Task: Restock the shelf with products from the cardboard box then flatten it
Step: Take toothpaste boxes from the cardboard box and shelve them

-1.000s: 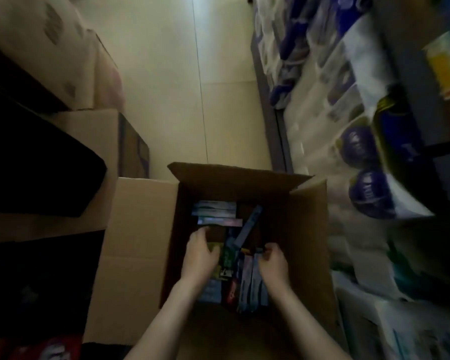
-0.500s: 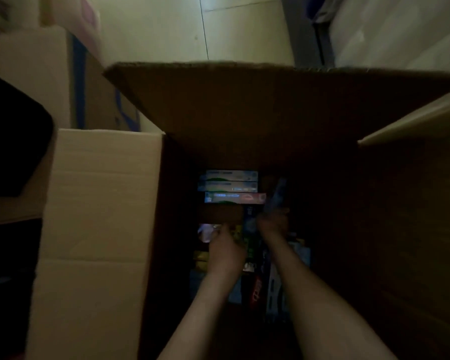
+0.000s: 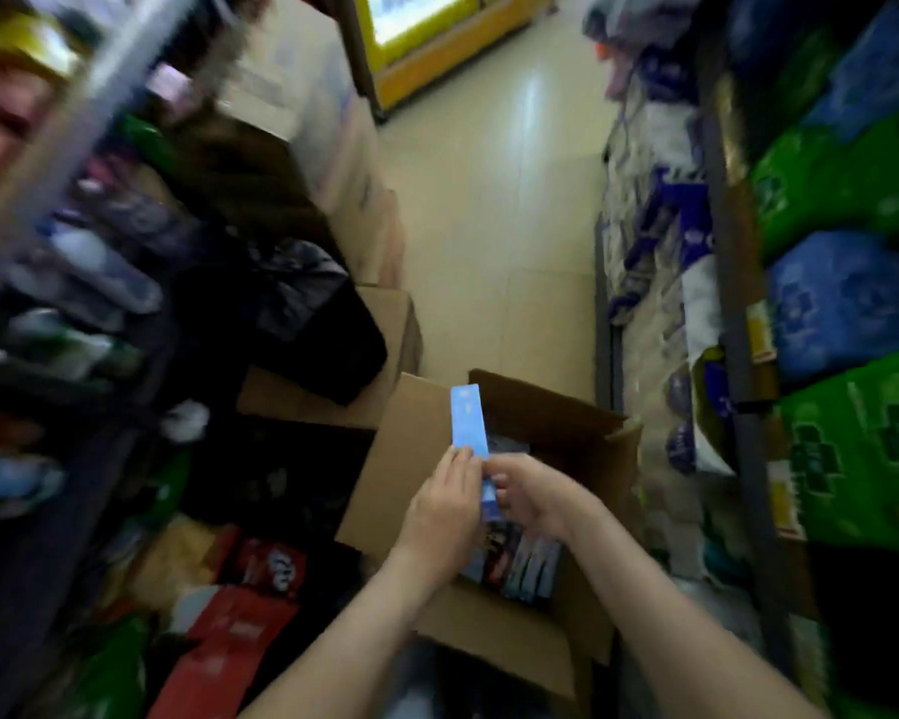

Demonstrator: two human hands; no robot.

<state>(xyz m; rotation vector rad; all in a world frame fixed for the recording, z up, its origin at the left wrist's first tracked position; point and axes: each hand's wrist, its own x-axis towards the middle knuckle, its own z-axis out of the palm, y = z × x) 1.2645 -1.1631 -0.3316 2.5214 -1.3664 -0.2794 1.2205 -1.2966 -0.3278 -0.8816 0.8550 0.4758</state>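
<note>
Gripping a slim blue carton (image 3: 469, 422) over the cardboard box (image 3: 400, 459), fingers of left hand (image 3: 445, 505) and right hand (image 3: 535, 493) curled round it

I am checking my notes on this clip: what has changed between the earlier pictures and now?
The left hand and right hand came up out of the box and now hold one blue pack between them, above the opening; earlier they were down inside it. The box stays open on the floor, other packs still inside.
</note>
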